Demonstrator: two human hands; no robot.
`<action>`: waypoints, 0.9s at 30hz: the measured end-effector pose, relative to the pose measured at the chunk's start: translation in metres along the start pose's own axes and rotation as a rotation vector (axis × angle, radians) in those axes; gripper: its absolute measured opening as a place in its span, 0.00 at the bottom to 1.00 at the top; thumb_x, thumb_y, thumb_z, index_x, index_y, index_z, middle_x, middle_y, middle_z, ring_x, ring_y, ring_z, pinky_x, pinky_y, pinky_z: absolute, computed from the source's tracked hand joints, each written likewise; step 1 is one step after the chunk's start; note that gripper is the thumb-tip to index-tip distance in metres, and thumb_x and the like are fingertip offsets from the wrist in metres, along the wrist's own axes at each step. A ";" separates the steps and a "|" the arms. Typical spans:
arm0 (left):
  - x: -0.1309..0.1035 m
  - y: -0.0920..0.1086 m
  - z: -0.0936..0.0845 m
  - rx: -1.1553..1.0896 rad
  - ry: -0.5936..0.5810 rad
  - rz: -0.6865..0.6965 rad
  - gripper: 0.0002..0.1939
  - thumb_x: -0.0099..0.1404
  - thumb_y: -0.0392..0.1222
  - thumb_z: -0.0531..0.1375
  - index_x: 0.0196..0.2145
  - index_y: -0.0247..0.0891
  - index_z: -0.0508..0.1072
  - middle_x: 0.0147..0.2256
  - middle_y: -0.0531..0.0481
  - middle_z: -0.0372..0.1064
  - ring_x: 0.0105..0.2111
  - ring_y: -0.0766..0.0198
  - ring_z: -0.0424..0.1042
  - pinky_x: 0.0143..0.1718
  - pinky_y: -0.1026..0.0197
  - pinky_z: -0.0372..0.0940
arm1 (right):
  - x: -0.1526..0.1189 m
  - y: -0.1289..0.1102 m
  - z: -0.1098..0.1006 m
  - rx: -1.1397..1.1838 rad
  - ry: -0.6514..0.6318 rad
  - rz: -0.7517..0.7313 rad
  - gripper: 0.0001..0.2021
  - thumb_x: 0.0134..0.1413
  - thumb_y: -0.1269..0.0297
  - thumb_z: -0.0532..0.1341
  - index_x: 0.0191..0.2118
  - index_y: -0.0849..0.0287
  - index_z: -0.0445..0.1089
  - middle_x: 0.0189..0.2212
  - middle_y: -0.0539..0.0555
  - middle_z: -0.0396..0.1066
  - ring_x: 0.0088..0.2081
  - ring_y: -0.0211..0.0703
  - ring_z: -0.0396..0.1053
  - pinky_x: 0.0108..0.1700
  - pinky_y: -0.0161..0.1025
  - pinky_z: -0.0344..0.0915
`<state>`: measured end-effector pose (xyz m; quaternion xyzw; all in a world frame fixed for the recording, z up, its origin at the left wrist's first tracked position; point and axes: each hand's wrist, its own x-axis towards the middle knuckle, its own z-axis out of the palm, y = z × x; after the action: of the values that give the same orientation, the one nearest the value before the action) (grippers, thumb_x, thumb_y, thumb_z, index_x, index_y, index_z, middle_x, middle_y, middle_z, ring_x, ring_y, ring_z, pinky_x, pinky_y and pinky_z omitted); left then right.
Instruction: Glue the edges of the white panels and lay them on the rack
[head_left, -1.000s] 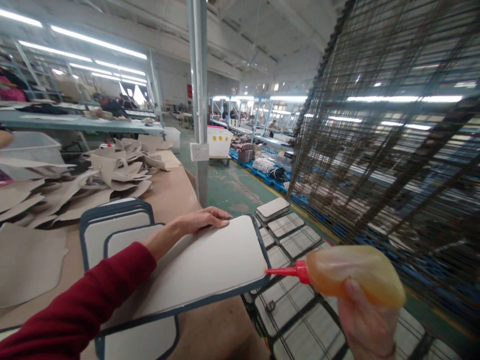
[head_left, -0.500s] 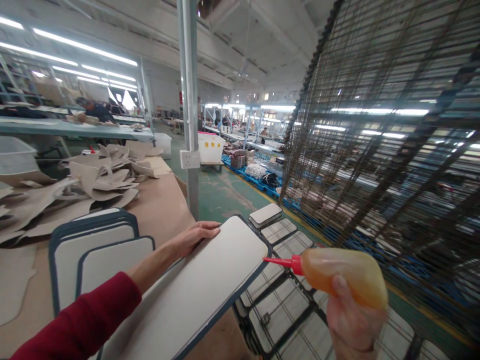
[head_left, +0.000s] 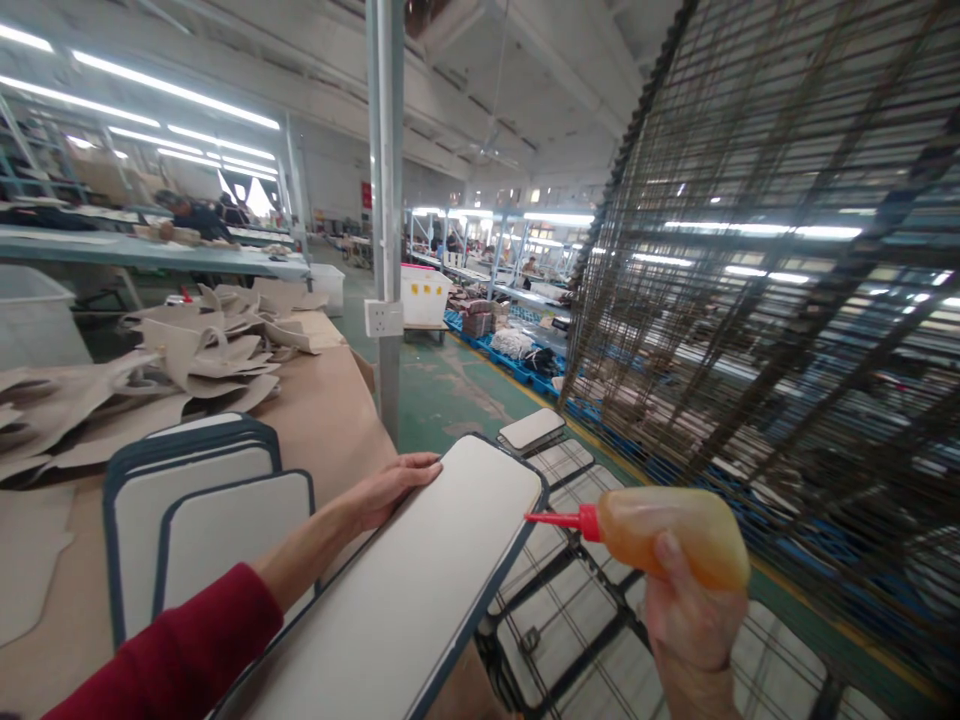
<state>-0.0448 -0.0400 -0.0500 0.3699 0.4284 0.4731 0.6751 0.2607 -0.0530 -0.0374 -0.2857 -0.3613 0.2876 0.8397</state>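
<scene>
A long white panel with a dark blue edge point(head_left: 420, 560) is tilted across the front. My left hand point(head_left: 397, 487) grips its upper left edge, fingers together over the rim. My right hand point(head_left: 694, 610) is wrapped round a clear squeeze bottle point(head_left: 675, 530) of amber liquid. The bottle lies nearly level, and its red nozzle point(head_left: 559, 519) points left, its tip at the panel's right edge near the upper corner. More blue-edged white panels point(head_left: 232, 540) lie on the brown table at the left.
Beige offcuts point(head_left: 187, 360) are heaped on the brown table point(head_left: 330, 400). A metal post point(head_left: 388, 230) with a socket stands beyond it. Wire racks point(head_left: 750, 250) rise at the right; others holding white panels point(head_left: 570, 600) lie below. A person point(head_left: 191, 218) is at a far table.
The bottle in my right hand has shifted slightly left, its tip lower along the panel's edge. The panel has turned a little and moved slightly right.
</scene>
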 end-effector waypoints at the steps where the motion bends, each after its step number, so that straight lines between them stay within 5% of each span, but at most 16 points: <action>1: -0.001 0.000 0.000 0.002 0.002 -0.002 0.24 0.47 0.47 0.73 0.40 0.34 0.75 0.31 0.46 0.78 0.25 0.62 0.75 0.26 0.64 0.70 | 0.000 0.001 0.000 -0.006 0.008 0.003 0.20 0.32 0.68 0.76 0.36 0.58 0.74 0.31 0.47 0.73 0.32 0.38 0.70 0.38 0.32 0.71; 14: -0.008 0.003 0.001 0.039 0.056 -0.009 0.26 0.44 0.51 0.73 0.37 0.34 0.73 0.28 0.48 0.76 0.24 0.63 0.73 0.24 0.64 0.68 | -0.007 0.004 0.004 -0.024 -0.014 0.081 0.22 0.29 0.63 0.76 0.36 0.58 0.75 0.34 0.49 0.74 0.36 0.41 0.71 0.39 0.37 0.71; 27: -0.010 0.005 0.004 0.019 0.095 -0.037 0.14 0.52 0.43 0.69 0.33 0.35 0.71 0.25 0.50 0.73 0.23 0.63 0.73 0.23 0.65 0.68 | -0.016 0.000 0.005 -0.013 -0.056 0.101 0.19 0.31 0.64 0.76 0.36 0.58 0.76 0.33 0.49 0.74 0.35 0.41 0.71 0.38 0.36 0.72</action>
<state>-0.0448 -0.0484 -0.0424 0.3454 0.4712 0.4733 0.6593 0.2475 -0.0628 -0.0420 -0.3009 -0.3717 0.3353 0.8117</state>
